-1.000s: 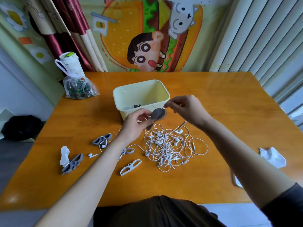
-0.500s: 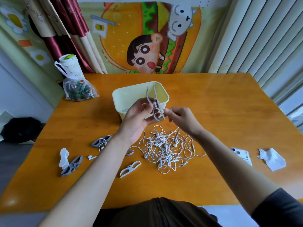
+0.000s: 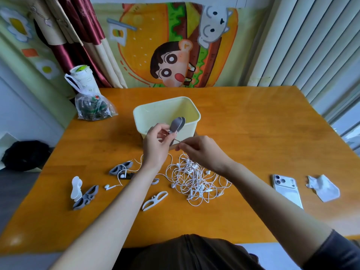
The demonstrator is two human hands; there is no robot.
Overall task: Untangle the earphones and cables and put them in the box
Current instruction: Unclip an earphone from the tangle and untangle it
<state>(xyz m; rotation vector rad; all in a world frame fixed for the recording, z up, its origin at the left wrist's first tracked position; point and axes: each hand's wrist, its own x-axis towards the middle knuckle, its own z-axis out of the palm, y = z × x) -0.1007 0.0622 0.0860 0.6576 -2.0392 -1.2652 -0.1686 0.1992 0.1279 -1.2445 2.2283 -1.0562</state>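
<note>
At the centre of the frame the left hand (image 3: 155, 145) holds a grey cable holder (image 3: 176, 124) upright, fingers curled round its lower end, just in front of the pale yellow box (image 3: 159, 112). The right hand (image 3: 203, 152) sits close beside it, thumb and forefinger pinched together on a thin white cable (image 3: 178, 140) that runs to the holder. Below both hands a tangle of earphones (image 3: 194, 181) lies on the orange table (image 3: 253, 133), near the box but outside it. What lies at the bottom of the box cannot be made out.

In the lower left of the frame lie more holders: a grey one (image 3: 120, 168) with an earphone across it, a white one (image 3: 76, 188) touching another grey one (image 3: 85, 197), and a white one (image 3: 154, 200) nearer the middle. A loose earbud (image 3: 108, 187) lies between them. At the right lie a phone (image 3: 286, 189) and a crumpled tissue (image 3: 323, 189); at the upper left stands a plastic bag (image 3: 93, 107).
</note>
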